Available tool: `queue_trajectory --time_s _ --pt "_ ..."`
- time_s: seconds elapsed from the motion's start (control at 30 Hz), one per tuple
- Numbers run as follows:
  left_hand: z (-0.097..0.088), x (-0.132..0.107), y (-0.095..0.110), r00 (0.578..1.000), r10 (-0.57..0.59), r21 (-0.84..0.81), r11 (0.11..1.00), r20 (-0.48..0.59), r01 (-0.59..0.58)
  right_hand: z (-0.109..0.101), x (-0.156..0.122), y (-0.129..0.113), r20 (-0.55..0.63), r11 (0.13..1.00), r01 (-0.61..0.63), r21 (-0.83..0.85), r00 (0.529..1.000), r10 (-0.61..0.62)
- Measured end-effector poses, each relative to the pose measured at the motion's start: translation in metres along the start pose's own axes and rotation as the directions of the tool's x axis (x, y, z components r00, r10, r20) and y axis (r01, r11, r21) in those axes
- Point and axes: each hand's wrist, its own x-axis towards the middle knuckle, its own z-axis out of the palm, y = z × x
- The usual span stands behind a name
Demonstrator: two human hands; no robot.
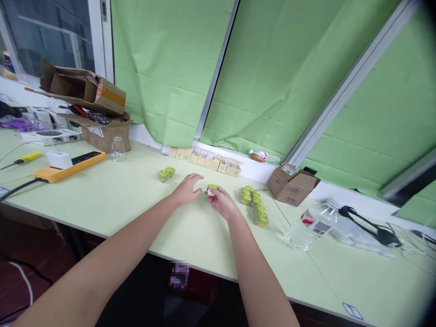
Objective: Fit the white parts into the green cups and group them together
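Note:
My right hand is closed around a small green and white piece held just above the pale green table. My left hand rests beside it with curled fingers, its fingertips close to the same piece. Two small green pieces sit together to the left of my hands. To the right lies a cluster of several green pieces.
A row of small beige boxes lines the wall behind. Open cardboard boxes, a yellow power strip, a small glass jar, a lying water bottle and clear plastic bags surround the work spot.

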Motion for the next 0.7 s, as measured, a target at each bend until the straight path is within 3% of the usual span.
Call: queue_trajectory --time_s 0.1,0.17,0.27,0.5,0.7 --pt "0.007 -0.001 0.011 0.994 -0.002 -0.247 0.969 0.107 0.028 0.003 -0.003 0.001 0.096 0.998 -0.036 -0.053 0.995 0.041" --pt "0.010 -0.001 0.012 0.987 -0.025 -0.329 0.941 0.157 0.076 0.003 -0.003 0.002 0.123 0.995 -0.051 -0.082 0.991 0.060" --pt "0.011 -0.002 0.012 0.986 -0.034 -0.348 0.933 0.165 0.090 0.002 -0.003 0.003 0.132 0.992 -0.068 -0.110 0.988 0.082" --pt "0.011 -0.002 0.019 0.989 0.061 -0.353 0.936 0.134 -0.010 0.001 0.000 0.004 0.109 0.991 -0.043 -0.127 0.992 0.057" --pt "0.012 -0.001 0.020 0.979 -0.033 -0.385 0.916 0.202 0.110 0.006 0.001 0.004 0.024 0.990 -0.073 -0.125 0.997 0.077"
